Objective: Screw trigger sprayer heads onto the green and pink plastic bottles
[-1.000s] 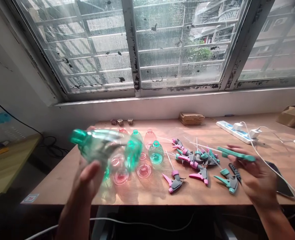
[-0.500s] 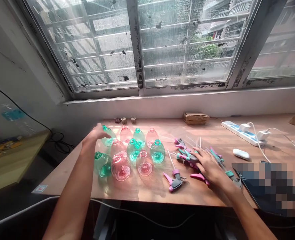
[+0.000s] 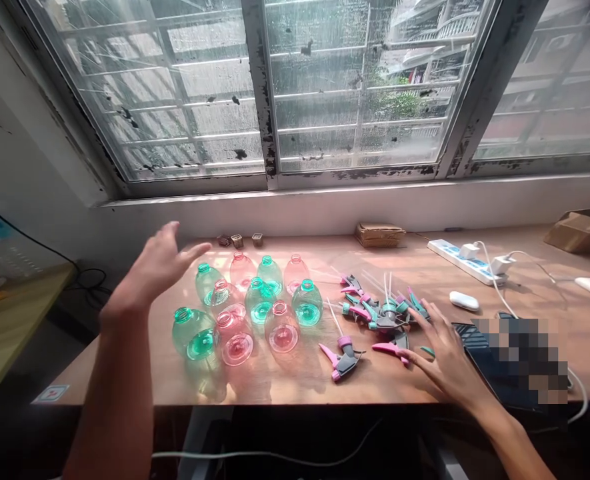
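My left hand (image 3: 157, 267) is raised at the left of the bottles, thumb apart from the fingers, holding nothing. Closest to it is a green bottle (image 3: 207, 283) at the back left of a group of several clear green and pink bottles without tops. Another green bottle (image 3: 193, 333) and a pink bottle (image 3: 235, 339) stand in front. My right hand (image 3: 442, 350) hovers with spread fingers by the right side of a pile of spray trigger heads (image 3: 387, 313), grey with pink or teal parts and thin tubes. One pink-and-grey trigger head (image 3: 345, 360) lies apart, nearer the bottles.
A tablet-like dark device (image 3: 485, 367), partly pixelated, lies beside my right hand. Behind it are a white earbud case (image 3: 463, 301) and a power strip (image 3: 467, 262) with cables. A cardboard box (image 3: 379, 235) and small square pots (image 3: 237, 241) sit by the wall.
My left hand has lifted off the back-left green bottle and moved left. My right hand has drawn back from the trigger-head pile toward the right. The view has shifted slightly.
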`<control>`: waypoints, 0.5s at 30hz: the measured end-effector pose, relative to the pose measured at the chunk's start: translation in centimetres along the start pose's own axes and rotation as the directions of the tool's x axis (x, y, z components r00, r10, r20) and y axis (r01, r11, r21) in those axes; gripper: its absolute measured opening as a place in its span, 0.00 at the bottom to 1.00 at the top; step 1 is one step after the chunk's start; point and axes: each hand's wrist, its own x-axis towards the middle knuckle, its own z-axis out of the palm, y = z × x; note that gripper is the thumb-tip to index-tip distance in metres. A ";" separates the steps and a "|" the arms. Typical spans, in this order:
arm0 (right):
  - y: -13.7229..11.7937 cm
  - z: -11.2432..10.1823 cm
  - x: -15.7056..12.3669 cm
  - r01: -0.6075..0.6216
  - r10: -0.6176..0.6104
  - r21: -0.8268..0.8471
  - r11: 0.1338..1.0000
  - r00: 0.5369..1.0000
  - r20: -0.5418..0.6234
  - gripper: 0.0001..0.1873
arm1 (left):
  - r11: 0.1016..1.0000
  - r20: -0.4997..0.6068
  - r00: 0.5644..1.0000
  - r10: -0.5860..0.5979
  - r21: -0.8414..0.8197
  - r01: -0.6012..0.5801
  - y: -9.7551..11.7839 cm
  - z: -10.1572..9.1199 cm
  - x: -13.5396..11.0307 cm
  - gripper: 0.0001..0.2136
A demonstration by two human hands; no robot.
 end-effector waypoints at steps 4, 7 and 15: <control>-0.2 0.3 -2.1 -0.023 0.022 -0.059 0.998 1.000 -0.019 0.45 | 0.818 -0.164 0.917 0.364 -0.414 -0.399 5.4 -0.4 -9.4 0.22; -0.5 1.4 -2.1 -0.030 0.036 -0.131 0.991 0.998 0.043 0.46 | 0.610 0.311 0.543 0.780 -0.572 -0.549 8.7 4.6 -16.0 0.27; -0.5 4.1 1.4 -0.071 0.081 -0.168 0.983 0.995 0.055 0.40 | 0.865 0.603 0.629 0.490 -0.246 -0.438 10.8 22.4 -23.9 0.53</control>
